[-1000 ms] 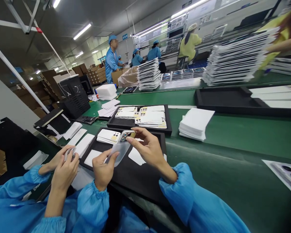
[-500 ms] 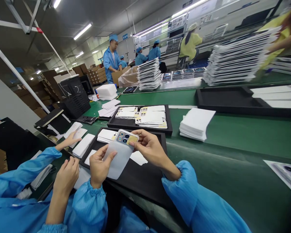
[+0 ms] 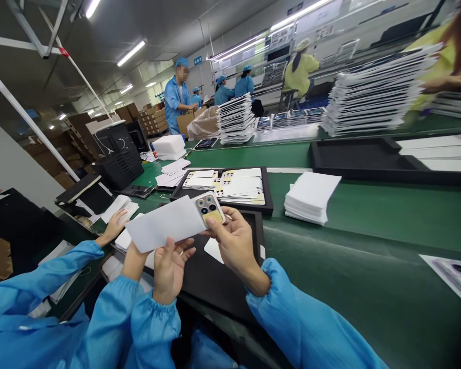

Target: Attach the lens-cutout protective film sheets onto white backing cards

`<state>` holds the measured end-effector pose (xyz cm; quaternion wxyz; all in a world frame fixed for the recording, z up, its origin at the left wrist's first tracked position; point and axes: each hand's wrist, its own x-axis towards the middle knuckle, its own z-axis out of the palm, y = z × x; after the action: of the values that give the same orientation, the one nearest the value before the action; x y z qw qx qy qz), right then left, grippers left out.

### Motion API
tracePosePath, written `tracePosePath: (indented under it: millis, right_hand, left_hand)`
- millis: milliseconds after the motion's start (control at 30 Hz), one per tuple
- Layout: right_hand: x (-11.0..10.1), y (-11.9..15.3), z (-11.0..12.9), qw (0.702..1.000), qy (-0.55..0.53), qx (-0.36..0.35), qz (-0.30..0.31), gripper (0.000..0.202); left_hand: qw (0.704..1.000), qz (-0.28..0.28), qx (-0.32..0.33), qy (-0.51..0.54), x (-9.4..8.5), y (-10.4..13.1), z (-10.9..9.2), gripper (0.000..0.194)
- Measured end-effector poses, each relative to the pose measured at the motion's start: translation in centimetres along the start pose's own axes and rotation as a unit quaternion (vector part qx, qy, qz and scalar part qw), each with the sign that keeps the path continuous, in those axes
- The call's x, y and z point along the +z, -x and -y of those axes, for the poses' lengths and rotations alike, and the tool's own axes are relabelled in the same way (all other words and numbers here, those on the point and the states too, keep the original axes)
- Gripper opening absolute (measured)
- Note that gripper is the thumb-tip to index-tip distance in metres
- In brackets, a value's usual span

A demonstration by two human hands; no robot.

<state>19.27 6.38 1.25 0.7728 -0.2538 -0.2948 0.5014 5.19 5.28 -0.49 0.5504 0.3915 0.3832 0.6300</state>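
Observation:
Between the thumb and fingers of my right hand [image 3: 236, 240] is one end of a phone [image 3: 208, 204], beside its camera lenses and a yellow sticker. A smooth white covering [image 3: 165, 223] extends leftward from the lenses; whether it is a sleeve or a film I cannot tell. My left hand [image 3: 169, 269] is just under the covering, palm up with its fingers apart. Below both hands is a black tray [image 3: 223, 292], where a white piece [image 3: 214, 250] lies partly hidden.
A co-worker's hand [image 3: 116, 225] rests on white sheets at the left; their other forearm [image 3: 134, 264] reaches behind the phone. Beyond stands a tray [image 3: 269, 197] of white pieces with lenses. A stack of white sheets [image 3: 313, 197] sits on the green table [image 3: 388, 220].
The phone has swung from steeply slanted to nearly level, its covered end pointing left. My left hand has let go and opened beneath it. The co-worker's nearer arm has moved forward.

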Motion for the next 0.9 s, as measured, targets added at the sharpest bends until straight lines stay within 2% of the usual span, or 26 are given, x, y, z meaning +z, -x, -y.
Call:
tracePosePath:
  millis: [67, 133, 300, 467, 600, 733, 833, 900]
  right_hand:
    - [0.3, 0.5, -0.2, 1.000, 0.003, 0.013, 0.018, 0.043]
    - [0.3, 0.7, -0.2, 0.999, 0.017, 0.022, 0.030, 0.043]
    - [0.2, 0.6, 0.5, 0.996, 0.050, 0.046, 0.059, 0.047]
    - [0.4, 0.9, 0.5, 0.997, 0.048, 0.040, 0.045, 0.047]
    - [0.4, 1.3, 0.1, 0.996, 0.067, 0.047, 0.048, 0.044]
    - [0.4, 1.4, -0.1, 0.988, 0.134, -0.001, 0.071, 0.033]
    - [0.3, 1.3, 0.1, 0.971, 0.205, -0.053, 0.113, 0.025]
    - [0.1, 1.1, 0.3, 0.960, 0.217, -0.041, 0.171, 0.025]
  left_hand:
    - [0.995, -0.017, -0.014, 0.095, 0.7, -0.1, 0.1, 0.043]
    - [0.990, -0.028, -0.020, 0.138, 0.7, -0.2, -0.3, 0.043]
    - [0.986, -0.045, -0.043, 0.157, 0.1, -0.5, -0.7, 0.039]
    - [0.989, -0.033, -0.030, 0.142, 0.1, -0.3, -0.4, 0.045]
    - [0.990, -0.035, -0.043, 0.127, 0.2, -0.2, -0.4, 0.053]
    - [0.990, -0.033, -0.048, 0.132, 0.1, -0.1, -0.4, 0.054]
    - [0.989, -0.030, -0.046, 0.137, 0.1, -0.1, -0.1, 0.053]
    - [0.988, -0.013, -0.054, 0.142, -0.1, -0.1, 0.4, 0.051]
